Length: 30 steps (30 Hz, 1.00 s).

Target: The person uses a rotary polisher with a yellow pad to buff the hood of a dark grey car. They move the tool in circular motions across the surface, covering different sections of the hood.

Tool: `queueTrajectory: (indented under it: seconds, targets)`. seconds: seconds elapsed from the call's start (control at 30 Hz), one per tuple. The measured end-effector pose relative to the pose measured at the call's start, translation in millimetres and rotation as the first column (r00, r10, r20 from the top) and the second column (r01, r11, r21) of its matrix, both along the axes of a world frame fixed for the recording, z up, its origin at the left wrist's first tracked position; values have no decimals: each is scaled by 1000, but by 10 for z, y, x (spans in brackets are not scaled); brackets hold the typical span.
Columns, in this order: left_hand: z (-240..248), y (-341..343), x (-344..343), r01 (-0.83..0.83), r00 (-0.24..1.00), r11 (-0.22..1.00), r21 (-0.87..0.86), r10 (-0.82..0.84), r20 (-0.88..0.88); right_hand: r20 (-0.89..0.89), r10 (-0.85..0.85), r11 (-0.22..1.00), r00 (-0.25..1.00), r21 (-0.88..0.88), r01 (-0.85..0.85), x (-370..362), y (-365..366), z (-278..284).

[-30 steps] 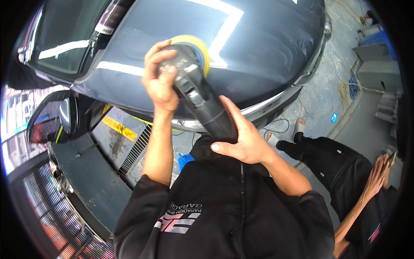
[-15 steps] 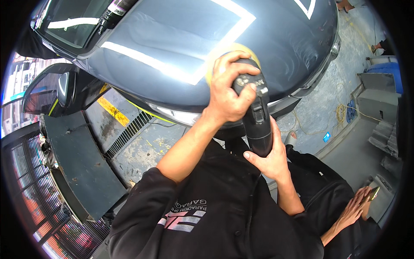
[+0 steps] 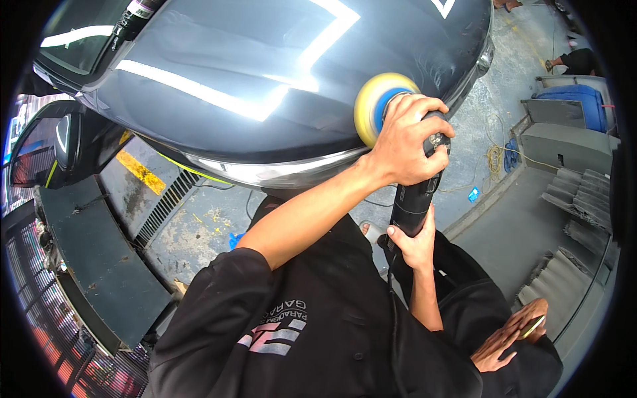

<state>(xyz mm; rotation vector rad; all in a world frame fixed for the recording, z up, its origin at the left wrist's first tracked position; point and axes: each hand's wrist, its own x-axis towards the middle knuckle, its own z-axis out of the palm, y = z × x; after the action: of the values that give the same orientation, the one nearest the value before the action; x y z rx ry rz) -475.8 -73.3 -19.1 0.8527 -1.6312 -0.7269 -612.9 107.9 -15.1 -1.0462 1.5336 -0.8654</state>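
Head view, looking down over a dark grey car bonnet [image 3: 252, 73] with bright strip-light reflections. The left hand [image 3: 406, 140] was closed over the head of a black rotary polisher [image 3: 418, 192], fingers wrapped across its top. The right hand [image 3: 413, 242] was closed round the lower end of the polisher's body, thumb along the side. The polisher's yellow foam pad [image 3: 373, 106], on a blue backing, lay against the bonnet near its front edge, just above the chrome-edged lip. Both forearms emerged from a black top with a printed chest graphic [image 3: 279, 331].

Below the bonnet edge lay a concrete floor [image 3: 199, 225] with a yellow painted stripe [image 3: 139, 171] and a drain grating [image 3: 166, 202]. A coiled yellow cable [image 3: 494, 158] rested on the floor at right, near grey steps [image 3: 570, 192]. At lower right, another person's hand [image 3: 507, 335] held a phone.
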Motion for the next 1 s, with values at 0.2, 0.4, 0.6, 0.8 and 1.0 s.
queueTrajectory:
  seconds: [0.2,0.4,0.6,0.8,1.0]
  targets:
    - [-41,-262,-189,53,999,998,-19,-54,-6,28,-43,998,999,-42,44,-18,-137,-39]
    - [8,-522,-90,47,998,999,-21,-48,-33,22,-52,994,998,-92,54,133,-423,38]
    - [83,-637,211,-62,991,998,-14,59,-120,19,6,998,1000,-58,-5,373,-612,176]
    - [147,-700,467,-153,975,988,-13,148,-166,-22,71,995,997,-72,-72,505,-712,219]
    - [220,-777,726,-172,969,985,1,170,-180,-32,73,997,997,-38,-74,750,-800,329]
